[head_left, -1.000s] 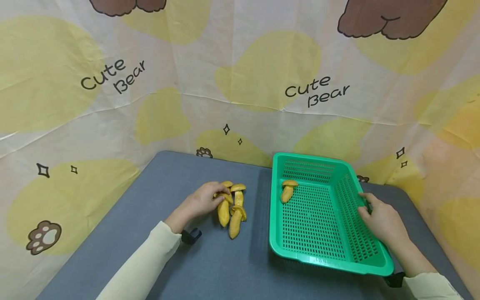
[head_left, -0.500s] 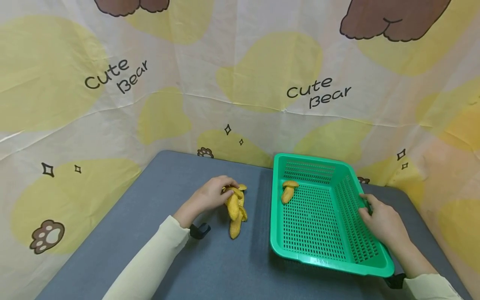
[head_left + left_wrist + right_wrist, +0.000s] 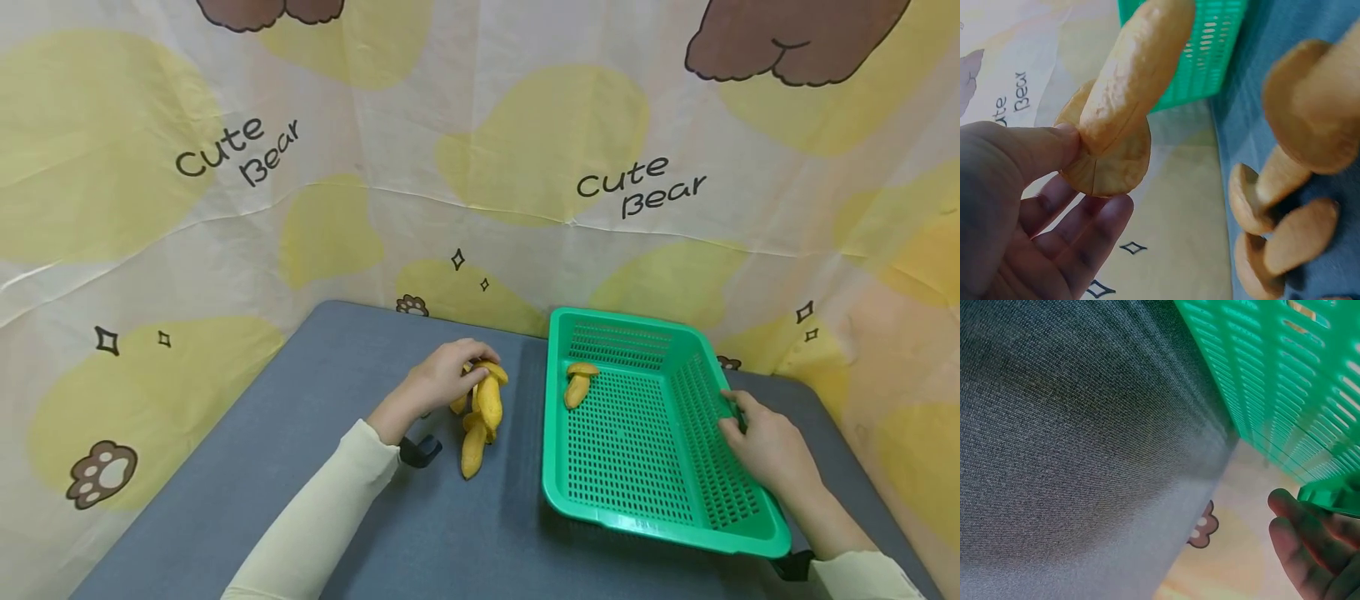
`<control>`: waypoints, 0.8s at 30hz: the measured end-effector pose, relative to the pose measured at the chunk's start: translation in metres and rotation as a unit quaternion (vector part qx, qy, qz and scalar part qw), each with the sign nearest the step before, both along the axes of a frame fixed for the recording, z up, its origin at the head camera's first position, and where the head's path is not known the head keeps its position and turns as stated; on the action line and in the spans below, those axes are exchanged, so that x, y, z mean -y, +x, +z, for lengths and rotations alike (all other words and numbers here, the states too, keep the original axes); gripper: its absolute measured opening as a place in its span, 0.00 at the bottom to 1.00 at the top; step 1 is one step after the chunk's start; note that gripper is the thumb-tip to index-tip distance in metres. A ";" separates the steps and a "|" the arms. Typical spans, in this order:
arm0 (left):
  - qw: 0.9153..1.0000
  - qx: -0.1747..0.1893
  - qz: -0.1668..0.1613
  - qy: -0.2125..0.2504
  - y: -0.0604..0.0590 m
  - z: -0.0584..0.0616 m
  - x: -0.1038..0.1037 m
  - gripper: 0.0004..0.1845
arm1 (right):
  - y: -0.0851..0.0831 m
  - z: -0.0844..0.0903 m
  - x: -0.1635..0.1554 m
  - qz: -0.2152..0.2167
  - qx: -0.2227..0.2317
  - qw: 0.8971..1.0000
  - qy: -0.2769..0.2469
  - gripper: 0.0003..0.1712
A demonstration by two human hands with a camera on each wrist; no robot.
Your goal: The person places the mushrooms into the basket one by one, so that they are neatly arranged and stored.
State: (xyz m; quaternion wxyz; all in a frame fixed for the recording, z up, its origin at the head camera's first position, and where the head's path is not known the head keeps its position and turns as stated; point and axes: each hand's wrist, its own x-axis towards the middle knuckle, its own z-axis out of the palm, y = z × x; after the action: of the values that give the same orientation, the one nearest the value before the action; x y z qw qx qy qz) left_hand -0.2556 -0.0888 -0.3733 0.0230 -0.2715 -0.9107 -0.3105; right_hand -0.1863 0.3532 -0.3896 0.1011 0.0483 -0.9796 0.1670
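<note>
Yellow mushroom is pinched by the left fingers (right fingers grip the green basket).

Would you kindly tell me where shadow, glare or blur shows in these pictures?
Head view: soft shadow left of the green basket, slight glare on its near rim; left wrist view: the held mushroom looks crisper than the blurred mushroom at the right edge; right wrist view: the tabletop darkens toward the top.
</note>
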 end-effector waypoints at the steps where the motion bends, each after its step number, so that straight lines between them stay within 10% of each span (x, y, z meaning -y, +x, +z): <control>1: 1.000 -0.001 -0.002 0.005 -0.001 0.001 -0.002 0.10 | 0.000 0.000 0.000 0.000 0.000 1.000 0.000 0.24; 24: 0.998 0.000 -0.037 0.054 -0.011 0.045 -0.050 0.09 | -0.002 0.003 -0.001 0.006 -0.023 1.000 0.004 0.22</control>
State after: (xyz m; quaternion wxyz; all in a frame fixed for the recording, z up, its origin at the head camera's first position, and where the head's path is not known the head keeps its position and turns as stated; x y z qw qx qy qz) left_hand -0.2668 -0.0388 -0.3280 0.0265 -0.3031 -0.8819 -0.3600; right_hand -0.1881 0.3541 -0.3869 0.1229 0.0580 -0.9774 0.1621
